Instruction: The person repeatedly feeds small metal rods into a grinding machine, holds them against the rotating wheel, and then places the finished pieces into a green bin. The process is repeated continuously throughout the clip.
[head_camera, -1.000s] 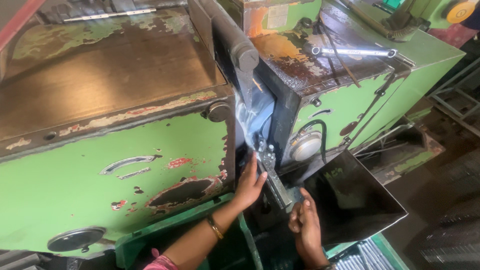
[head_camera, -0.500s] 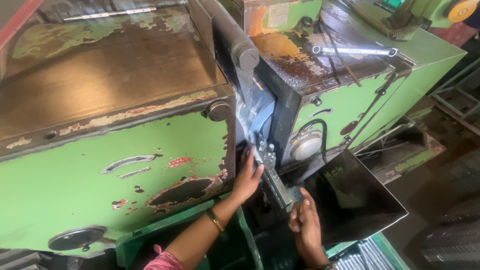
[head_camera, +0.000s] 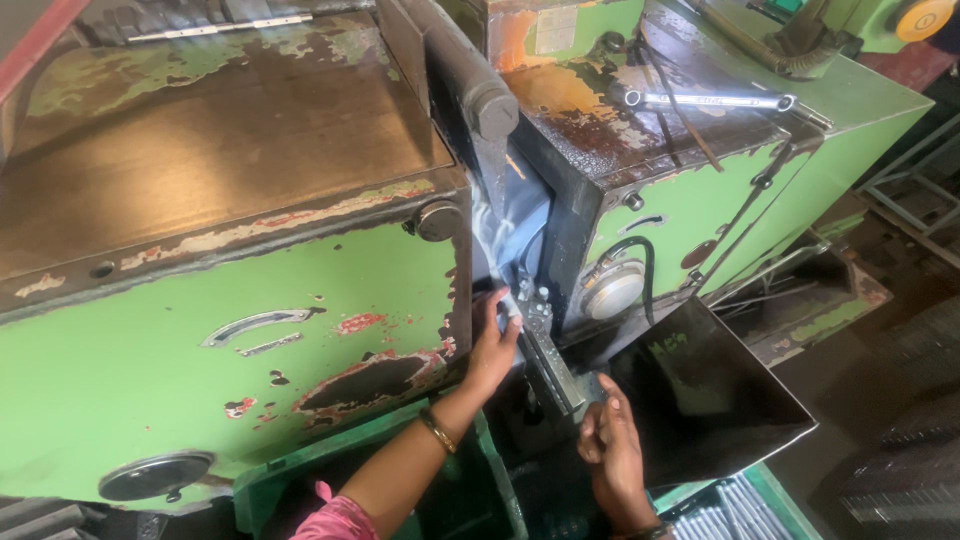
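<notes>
We reach our left hand (head_camera: 493, 345) into the gap of the worn green metal machine (head_camera: 250, 300), fingers pinching a small pale part, while our right hand (head_camera: 610, 450) grips the slanted steel rail (head_camera: 553, 368) below, seemingly to steady it.

Bright, even daylight, sharp focus, glare on oily metal, shadowed lower gaps.

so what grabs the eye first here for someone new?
The big green machine with chipped, rusty paint fills the left and centre. Next, the two bare hands at its narrow middle gap: the left hand reaches up into the gap at a small pale part, while the right hand rests low by the metal guide rail. A long silver wrench lies on the rusty top to the right.
</notes>
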